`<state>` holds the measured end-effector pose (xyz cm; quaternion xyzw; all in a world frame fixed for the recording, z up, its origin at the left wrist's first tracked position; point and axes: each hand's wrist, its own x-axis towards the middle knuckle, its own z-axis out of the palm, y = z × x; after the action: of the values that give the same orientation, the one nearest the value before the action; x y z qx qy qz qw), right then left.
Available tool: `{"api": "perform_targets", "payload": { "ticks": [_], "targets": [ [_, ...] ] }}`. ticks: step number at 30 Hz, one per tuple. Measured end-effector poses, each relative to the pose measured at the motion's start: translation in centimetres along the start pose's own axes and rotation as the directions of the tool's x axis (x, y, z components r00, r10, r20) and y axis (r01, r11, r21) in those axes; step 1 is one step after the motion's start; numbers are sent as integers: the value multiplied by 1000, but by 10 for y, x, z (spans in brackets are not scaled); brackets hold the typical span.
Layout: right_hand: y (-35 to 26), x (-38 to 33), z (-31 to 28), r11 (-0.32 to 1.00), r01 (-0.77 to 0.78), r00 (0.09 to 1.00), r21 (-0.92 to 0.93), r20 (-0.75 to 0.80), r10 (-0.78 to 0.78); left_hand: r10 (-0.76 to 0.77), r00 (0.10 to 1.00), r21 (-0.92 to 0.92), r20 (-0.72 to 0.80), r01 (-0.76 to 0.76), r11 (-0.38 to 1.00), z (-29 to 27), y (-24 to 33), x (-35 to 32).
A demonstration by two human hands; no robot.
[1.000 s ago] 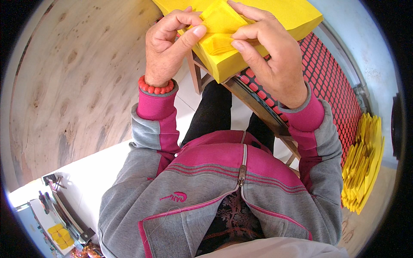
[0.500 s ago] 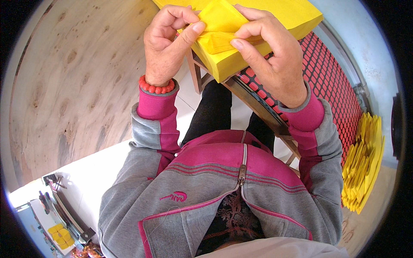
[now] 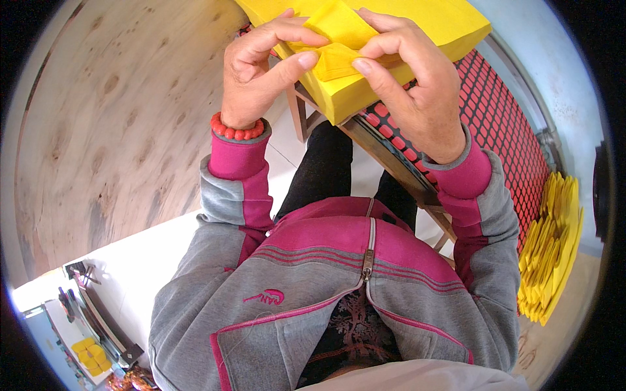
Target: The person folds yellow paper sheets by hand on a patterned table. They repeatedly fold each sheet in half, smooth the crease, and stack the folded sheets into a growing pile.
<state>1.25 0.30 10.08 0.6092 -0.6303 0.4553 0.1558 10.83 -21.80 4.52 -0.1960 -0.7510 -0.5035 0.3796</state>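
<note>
A small folded piece of yellow paper [image 3: 340, 27], with creased layers at its lower edge, lies over the near end of a thick stack of yellow paper sheets [image 3: 450, 19]. My left hand [image 3: 261, 68] is at the left side of the folded paper, its forefinger against the upper flap and its thumb by the lower layers. With thumb and forefinger, my right hand [image 3: 417, 81] pinches the right end of the fold. The other fingers of both hands are partly hidden behind the paper.
Under the stack is a wooden stand [image 3: 398, 159] beside a red and black patterned surface [image 3: 486, 104]. Yellow folded papers [image 3: 551, 247] are piled at the right. A wooden board [image 3: 111, 130] spans the left. Yellow rounded pieces [image 3: 91, 355] sit low at the left.
My left thumb and forefinger have shifted slightly right and spread farther apart. The creased lower layers have changed shape a little. My right hand stays nearly still.
</note>
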Motion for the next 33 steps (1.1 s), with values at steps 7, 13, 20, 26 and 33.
{"api": "perform_targets", "payload": {
  "ticks": [7,13,20,26,33],
  "targets": [
    [3,-3,0,994,31,999,-103,30,-28,9,1000,46,-8,-8,999,8,6,0],
    [8,-6,1,997,60,998,-50,16,-59,-29,999,13,-17,29,1000,10,10,4],
    [4,-2,0,997,55,998,-48,-6,-55,-54,998,21,-40,55,998,11,6,-1],
    [4,4,-19,970,176,960,-168,-190,-207,-244,927,-90,-286,227,970,12,-1,-4],
    [-44,-67,-21,982,157,984,107,65,-164,-102,959,-152,-263,64,986,28,9,8]
  ]
}}
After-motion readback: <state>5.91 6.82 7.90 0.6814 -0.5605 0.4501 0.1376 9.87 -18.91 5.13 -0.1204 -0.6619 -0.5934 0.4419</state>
